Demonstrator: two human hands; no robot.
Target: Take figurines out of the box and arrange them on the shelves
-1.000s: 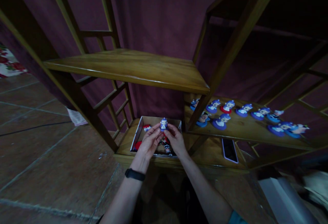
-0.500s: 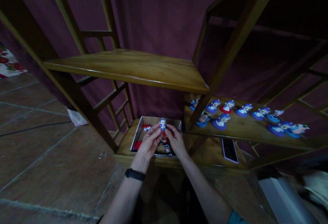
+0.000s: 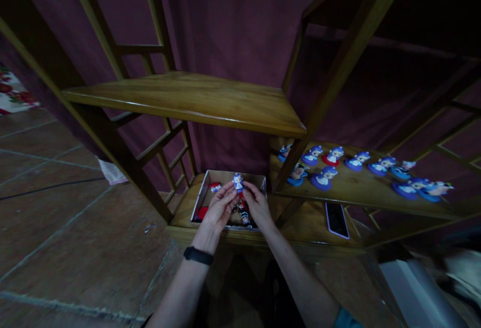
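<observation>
A small purple-and-white figurine [image 3: 238, 182] is held upright between both hands, over a shallow cardboard box [image 3: 199, 199] on the low shelf. My left hand [image 3: 220, 207] pinches its base from the left. From the right, the fingertips of my right hand [image 3: 257, 204] close on the same base. Inside the box lie a figurine with a red part [image 3: 215, 187] at the back left, a red disc-shaped piece [image 3: 203, 212] at the front left, and a dark figurine [image 3: 244, 214] below the hands. My hands hide part of the box's contents.
Several figurines on round bases, such as a purple one [image 3: 323, 178] and a red-based one [image 3: 333, 156], stand on the right shelf [image 3: 361, 190]. A phone [image 3: 337, 220] lies below it. Above the box juts a wooden shelf [image 3: 188, 98]; a slanted post [image 3: 326, 82] divides the sections.
The figurine has tilted and turned slightly between my fingers, shifting a little to the left. Both hands keep nearly the same place.
</observation>
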